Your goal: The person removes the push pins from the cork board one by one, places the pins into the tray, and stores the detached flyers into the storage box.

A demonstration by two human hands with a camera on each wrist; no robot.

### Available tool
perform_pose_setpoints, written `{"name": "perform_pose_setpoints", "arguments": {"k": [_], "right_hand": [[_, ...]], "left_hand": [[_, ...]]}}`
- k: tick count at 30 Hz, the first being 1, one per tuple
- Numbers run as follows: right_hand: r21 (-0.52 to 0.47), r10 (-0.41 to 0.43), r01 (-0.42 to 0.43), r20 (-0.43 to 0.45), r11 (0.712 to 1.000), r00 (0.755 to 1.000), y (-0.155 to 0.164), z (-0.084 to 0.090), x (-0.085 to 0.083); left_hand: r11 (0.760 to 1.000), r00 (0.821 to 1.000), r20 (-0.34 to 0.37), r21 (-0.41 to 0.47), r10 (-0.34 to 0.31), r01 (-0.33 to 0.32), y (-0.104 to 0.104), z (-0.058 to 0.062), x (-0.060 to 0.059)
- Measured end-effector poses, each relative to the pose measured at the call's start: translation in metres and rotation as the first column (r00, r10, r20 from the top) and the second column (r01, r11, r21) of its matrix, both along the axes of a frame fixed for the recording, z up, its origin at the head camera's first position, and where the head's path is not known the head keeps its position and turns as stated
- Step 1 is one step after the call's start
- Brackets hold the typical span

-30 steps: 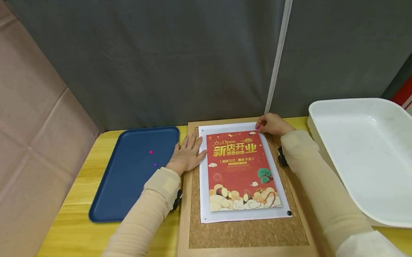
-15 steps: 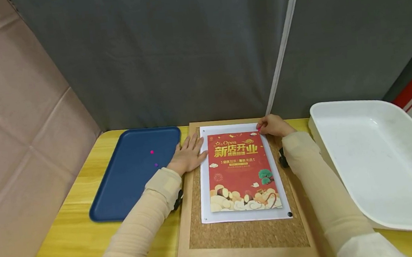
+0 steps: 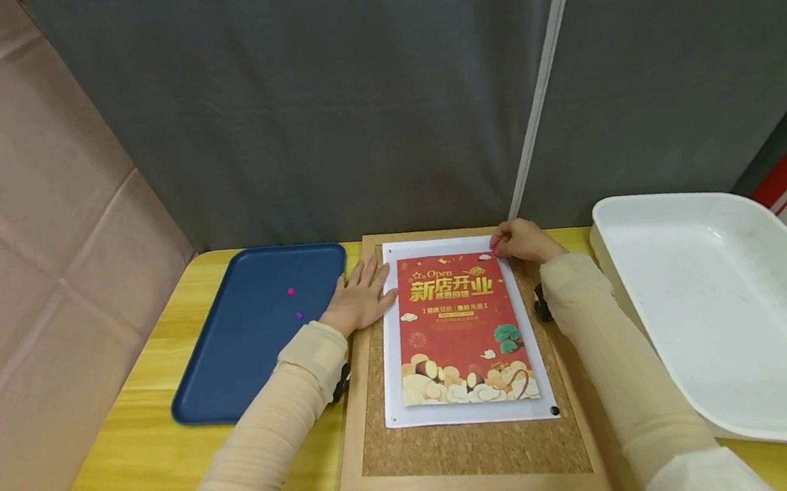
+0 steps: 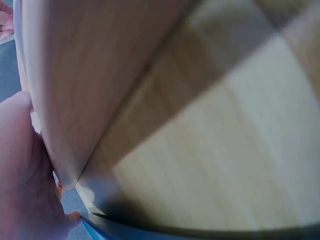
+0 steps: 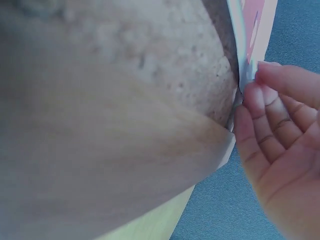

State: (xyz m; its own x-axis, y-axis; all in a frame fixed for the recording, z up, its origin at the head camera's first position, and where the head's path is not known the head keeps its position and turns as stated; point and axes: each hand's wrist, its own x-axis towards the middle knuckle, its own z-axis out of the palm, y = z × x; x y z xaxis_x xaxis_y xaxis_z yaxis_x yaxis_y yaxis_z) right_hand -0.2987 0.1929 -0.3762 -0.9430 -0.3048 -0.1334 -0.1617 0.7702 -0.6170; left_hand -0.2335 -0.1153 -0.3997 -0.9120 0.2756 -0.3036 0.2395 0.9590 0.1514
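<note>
A red poster (image 3: 454,342) with gold lettering lies over a white sheet (image 3: 391,372) on a wood-framed corkboard (image 3: 473,453). Flat and with fingers spread, my left hand (image 3: 358,298) rests on the board's left edge and the sheet's upper left side. My right hand (image 3: 526,239) pinches a small pink pushpin (image 3: 495,246) at the sheet's upper right corner. The right wrist view shows the thumb and fingertips of this right hand (image 5: 285,125) together at the corner; the pin's point is hidden. A round black pin (image 3: 555,411) sits at the sheet's lower right corner.
Left of the board lies a blue tray (image 3: 248,362) with a pink pin (image 3: 291,292) and a purple pin (image 3: 299,315) on it. A deep white tub (image 3: 740,299) stands to the right. Behind the wooden table (image 3: 115,462) hangs a grey curtain (image 3: 352,107).
Both hands keep their places on the board and sheet. Only a slight shift of the whole head view shows.
</note>
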Motion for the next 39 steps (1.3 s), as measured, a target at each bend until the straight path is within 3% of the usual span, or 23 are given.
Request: {"name": "perform_pose_setpoints", "arguments": {"k": [9, 14, 18, 23, 32, 39], "right_hand": [[-0.106, -0.053, 0.056, 0.029, 0.993, 0.998, -0.001, 0.003, 0.003], [-0.204, -0.087, 0.101, 0.080, 0.974, 0.993, -0.004, 0.007, 0.004], [-0.294, -0.094, 0.138, 0.159, 0.946, 0.983, -0.009, 0.011, 0.006], [-0.369, -0.086, 0.179, 0.254, 0.912, 0.963, -0.017, 0.014, 0.009], [-0.439, -0.030, 0.173, 0.313, 0.882, 0.949, -0.042, 0.017, 0.020], [-0.474, 0.039, 0.129, 0.329, 0.871, 0.943, -0.065, 0.022, 0.031]], "left_hand": [[1.000, 1.000, 0.002, 0.014, -0.006, 0.006, -0.002, -0.002, -0.003], [0.998, 1.000, -0.010, 0.053, -0.016, 0.016, -0.006, -0.002, -0.008], [0.992, 1.000, -0.025, 0.128, -0.009, 0.012, -0.009, 0.000, -0.011], [0.967, 0.996, -0.074, 0.253, 0.054, -0.034, -0.018, 0.008, -0.013], [0.914, 0.971, -0.131, 0.383, 0.201, -0.138, -0.069, 0.030, -0.002], [0.866, 0.936, -0.151, 0.449, 0.318, -0.221, -0.123, 0.040, 0.014]]}}
